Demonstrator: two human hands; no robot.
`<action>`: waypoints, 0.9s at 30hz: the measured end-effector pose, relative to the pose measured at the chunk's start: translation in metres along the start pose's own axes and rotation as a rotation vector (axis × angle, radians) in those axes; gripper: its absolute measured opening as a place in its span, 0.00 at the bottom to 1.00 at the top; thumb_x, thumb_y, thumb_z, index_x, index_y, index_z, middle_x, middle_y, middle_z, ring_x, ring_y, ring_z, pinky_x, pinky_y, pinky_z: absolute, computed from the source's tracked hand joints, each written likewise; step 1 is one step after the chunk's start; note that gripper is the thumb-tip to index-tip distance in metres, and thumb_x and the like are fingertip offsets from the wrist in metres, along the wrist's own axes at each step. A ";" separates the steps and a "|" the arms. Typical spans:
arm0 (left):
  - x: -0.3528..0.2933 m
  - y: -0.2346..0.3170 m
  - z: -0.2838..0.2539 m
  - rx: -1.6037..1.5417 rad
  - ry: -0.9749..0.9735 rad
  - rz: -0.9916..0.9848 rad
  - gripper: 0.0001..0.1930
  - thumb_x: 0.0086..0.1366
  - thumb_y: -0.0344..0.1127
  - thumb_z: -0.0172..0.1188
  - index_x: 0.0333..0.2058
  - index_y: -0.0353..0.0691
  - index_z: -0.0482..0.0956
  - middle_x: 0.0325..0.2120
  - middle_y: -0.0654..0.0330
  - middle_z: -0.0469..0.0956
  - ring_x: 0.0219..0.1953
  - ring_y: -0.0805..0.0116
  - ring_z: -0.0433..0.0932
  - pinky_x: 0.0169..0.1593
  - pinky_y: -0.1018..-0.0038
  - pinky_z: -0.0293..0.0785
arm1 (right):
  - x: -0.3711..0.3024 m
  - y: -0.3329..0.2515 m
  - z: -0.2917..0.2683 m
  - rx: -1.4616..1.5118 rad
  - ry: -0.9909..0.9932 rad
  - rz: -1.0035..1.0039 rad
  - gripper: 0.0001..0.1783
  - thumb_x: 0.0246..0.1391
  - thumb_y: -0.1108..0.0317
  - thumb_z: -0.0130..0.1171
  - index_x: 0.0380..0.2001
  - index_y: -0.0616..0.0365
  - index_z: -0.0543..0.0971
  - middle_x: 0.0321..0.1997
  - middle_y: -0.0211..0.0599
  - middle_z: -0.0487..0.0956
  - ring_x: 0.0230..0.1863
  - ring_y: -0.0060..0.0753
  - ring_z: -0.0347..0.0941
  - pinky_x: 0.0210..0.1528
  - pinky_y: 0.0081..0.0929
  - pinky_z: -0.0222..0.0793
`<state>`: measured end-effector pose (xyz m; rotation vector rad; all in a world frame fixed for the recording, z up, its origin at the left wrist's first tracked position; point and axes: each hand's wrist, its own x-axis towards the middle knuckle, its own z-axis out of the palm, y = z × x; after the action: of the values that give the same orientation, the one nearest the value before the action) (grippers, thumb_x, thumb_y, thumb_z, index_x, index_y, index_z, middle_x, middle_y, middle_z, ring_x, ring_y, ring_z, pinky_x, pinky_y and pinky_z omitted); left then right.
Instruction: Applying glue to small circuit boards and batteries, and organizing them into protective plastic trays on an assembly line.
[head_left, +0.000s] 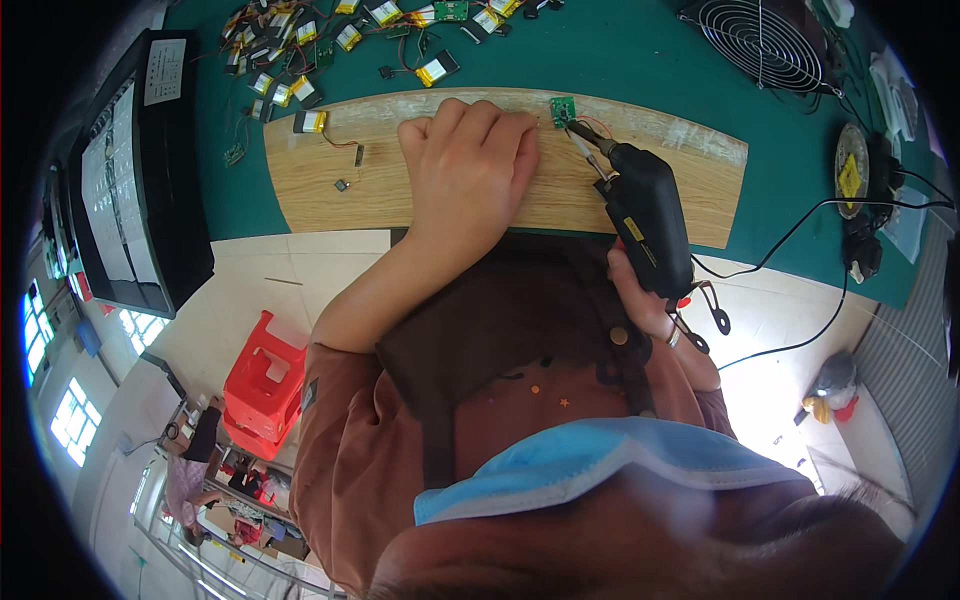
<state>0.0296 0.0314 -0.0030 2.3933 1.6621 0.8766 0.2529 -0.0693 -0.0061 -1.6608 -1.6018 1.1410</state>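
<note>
My right hand (640,290) is wrapped round the handle of a black soldering gun (650,215). The gun's tip reaches the lower edge of a small green circuit board (563,108), which lies at the far edge of a wooden board (420,205). A thin red wire curves beside the tip. Just left of the circuit board, my left hand (470,160) rests with its fingers curled in; anything they pinch is hidden. Further left on the wood are a silver-and-yellow battery (310,122) with a wired small part (359,155) and a tiny metal connector (342,185).
Several wired batteries (300,40) are heaped on the green mat at the back left. A fan (760,45) stands at the back right, with a reel (852,170) and a black cable (780,240) nearer. A black case (185,180) borders the left; red stools (265,380) stand below.
</note>
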 end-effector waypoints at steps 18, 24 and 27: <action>0.002 0.000 0.002 -0.017 -0.021 0.001 0.05 0.51 0.33 0.64 0.28 0.47 0.78 0.24 0.68 0.72 0.33 0.67 0.69 0.37 0.65 0.55 | -0.006 0.012 0.006 0.046 0.028 0.091 0.18 0.44 0.69 0.68 0.39 0.61 0.76 0.28 0.37 0.79 0.28 0.32 0.78 0.31 0.25 0.72; 0.001 0.001 0.003 -0.018 -0.017 0.000 0.05 0.51 0.33 0.64 0.28 0.46 0.78 0.25 0.68 0.72 0.33 0.67 0.69 0.37 0.65 0.55 | -0.004 0.013 0.003 0.029 -0.001 0.056 0.18 0.44 0.69 0.68 0.39 0.61 0.76 0.29 0.38 0.79 0.29 0.32 0.78 0.32 0.25 0.72; 0.001 -0.001 0.003 -0.019 -0.015 0.003 0.05 0.51 0.33 0.64 0.28 0.46 0.77 0.25 0.68 0.72 0.33 0.67 0.69 0.37 0.65 0.55 | -0.003 0.010 0.004 0.007 -0.003 0.045 0.18 0.44 0.69 0.68 0.39 0.60 0.76 0.29 0.38 0.78 0.29 0.33 0.78 0.32 0.26 0.72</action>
<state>0.0304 0.0334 -0.0052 2.3849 1.6377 0.8687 0.2550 -0.0738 -0.0159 -1.6984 -1.5679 1.1711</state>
